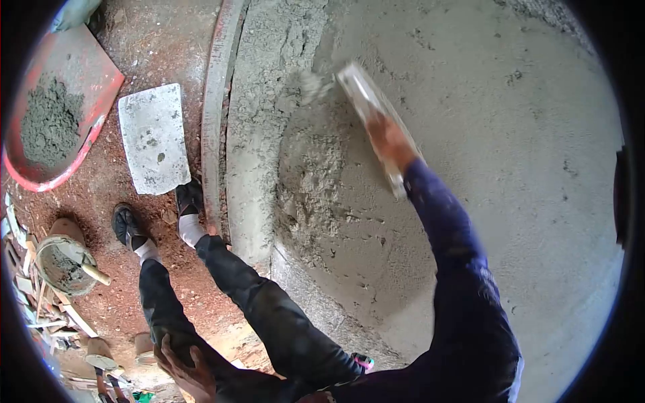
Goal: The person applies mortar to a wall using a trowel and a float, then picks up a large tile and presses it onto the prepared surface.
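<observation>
My right hand (pixel 390 139) is closed around a long, flat plastering float (pixel 359 86), which is slightly blurred by motion. The float lies against wet grey cement (pixel 484 201); its near end shows just past my wrist. Rough, lumpy mortar (pixel 312 178) covers the strip to the left of the tool, and a blurred pale clump sits by the float's far tip. Down at the lower left, my left hand (pixel 187 369) rests on my thigh, its fingers apart and holding nothing.
A curved edging strip (pixel 213 101) borders the cement. Beyond it are a pale slab (pixel 154 138) by my shoes, a red-rimmed pan (pixel 107 77) of mortar, a bucket (pixel 44 269) with a handled tool inside, and wood scraps (pixel 77 316). Another person's legs (pixel 111 386) show lower left.
</observation>
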A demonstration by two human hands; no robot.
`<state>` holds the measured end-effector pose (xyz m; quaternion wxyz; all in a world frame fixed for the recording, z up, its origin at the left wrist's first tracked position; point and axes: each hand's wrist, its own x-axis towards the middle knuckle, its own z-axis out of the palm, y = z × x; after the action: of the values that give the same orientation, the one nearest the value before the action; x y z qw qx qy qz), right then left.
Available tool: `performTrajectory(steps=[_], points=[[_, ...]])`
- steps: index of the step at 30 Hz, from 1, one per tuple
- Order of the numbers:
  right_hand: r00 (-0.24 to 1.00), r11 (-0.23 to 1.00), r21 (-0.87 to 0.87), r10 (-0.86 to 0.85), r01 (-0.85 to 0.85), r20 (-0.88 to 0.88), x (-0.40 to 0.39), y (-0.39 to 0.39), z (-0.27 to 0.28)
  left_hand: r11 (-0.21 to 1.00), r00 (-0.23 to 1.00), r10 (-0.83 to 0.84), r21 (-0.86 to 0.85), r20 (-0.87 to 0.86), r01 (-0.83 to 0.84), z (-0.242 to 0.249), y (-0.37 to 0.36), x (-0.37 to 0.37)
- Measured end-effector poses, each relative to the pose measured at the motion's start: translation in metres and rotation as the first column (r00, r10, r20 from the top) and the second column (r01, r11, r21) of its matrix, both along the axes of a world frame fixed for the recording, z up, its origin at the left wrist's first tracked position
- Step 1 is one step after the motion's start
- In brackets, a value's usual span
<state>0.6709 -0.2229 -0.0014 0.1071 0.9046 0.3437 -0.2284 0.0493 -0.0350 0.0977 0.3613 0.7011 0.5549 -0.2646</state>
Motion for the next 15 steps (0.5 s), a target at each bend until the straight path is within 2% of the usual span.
performTrajectory(steps=[1, 3, 5, 7, 9, 11, 12, 13, 14, 15], points=[[0.999, 0.976, -0.217, 0.026, -0.021, 0.021, -0.013, -0.014, 0.034, 0.999, 0.999, 0.034, -0.001, 0.002, -0.034, 0.001, -0.003, -0.002], [0.996, 0.91, -0.412, 0.076, -0.052, 0.042, 0.014, -0.016, 0.084, 0.996, 0.996, 0.089, 0.012, 0.008, -0.089, 0.002, -0.007, -0.001], [0.966, 0.923, -0.323, 0.246, -0.21, 0.076, 0.06, 0.01, 0.14, 0.996, 0.996, 0.083, 0.038, -0.032, -0.082, 0.008, -0.007, -0.009], [0.974, 0.977, -0.177, -0.08, 0.119, 0.213, 0.073, 0.096, 0.148, 0.994, 0.996, 0.092, 0.065, -0.016, -0.091, -0.002, -0.004, 0.008], [0.953, 0.997, -0.065, 0.049, -0.031, 0.3, 0.15, 0.127, 0.108, 0.995, 0.997, 0.077, 0.069, -0.021, -0.075, -0.006, 0.001, 0.015], [0.961, 0.987, 0.115, -0.137, 0.112, 0.24, 0.174, 0.177, 0.055, 0.995, 0.997, 0.067, 0.08, -0.027, -0.065, -0.01, 0.005, 0.018], [0.965, 0.929, 0.307, -0.246, 0.207, 0.093, 0.189, 0.189, 0.018, 0.995, 0.997, 0.064, 0.083, -0.031, -0.061, -0.012, 0.007, 0.02], [0.991, 0.988, 0.143, -0.075, 0.058, 0.112, 0.222, 0.195, -0.016, 0.994, 0.997, 0.066, 0.087, -0.033, -0.063, -0.014, 0.007, 0.021], [0.953, 0.964, 0.043, 0.25, -0.261, 0.169, 0.241, 0.191, -0.056, 0.994, 0.997, 0.065, 0.093, -0.036, -0.061, -0.015, 0.009, 0.023], [0.965, 0.966, 0.057, 0.249, -0.254, 0.083, 0.239, 0.182, -0.088, 0.994, 0.997, 0.059, 0.091, -0.041, -0.055, -0.016, 0.01, 0.024]])
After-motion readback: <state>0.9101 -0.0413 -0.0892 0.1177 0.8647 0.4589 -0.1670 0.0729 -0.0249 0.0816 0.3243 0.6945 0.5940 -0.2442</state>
